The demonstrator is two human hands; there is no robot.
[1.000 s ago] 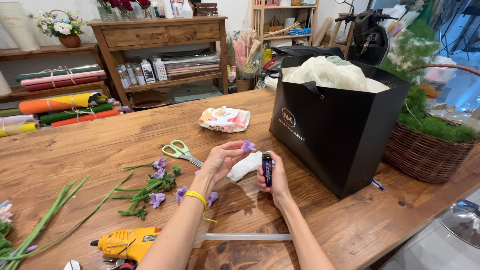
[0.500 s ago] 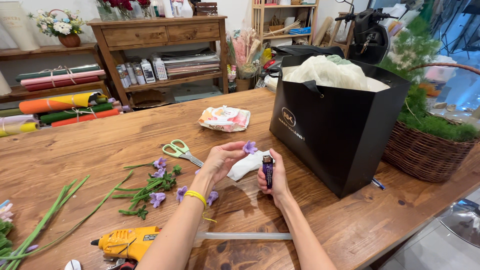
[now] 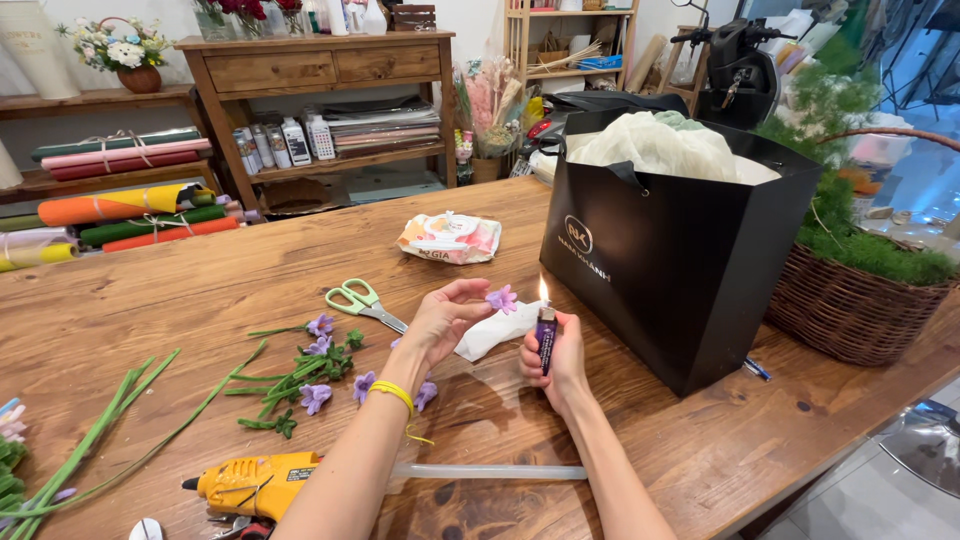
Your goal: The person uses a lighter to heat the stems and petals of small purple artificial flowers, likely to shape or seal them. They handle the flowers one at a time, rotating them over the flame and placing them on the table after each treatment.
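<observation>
black bag point(image 3: 670, 260), scissors point(image 3: 362, 300), glue gun point(image 3: 255, 483)

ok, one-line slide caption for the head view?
Right hand holds a lit purple lighter beside a small purple flower pinched in the left hand.

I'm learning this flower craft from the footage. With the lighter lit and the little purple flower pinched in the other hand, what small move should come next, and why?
Probably bring the purple flower in the left hand a little closer to the flame, base first. The lighter in the right hand is lit and upright, and the flower sits just left of the flame, apart from it.
</observation>
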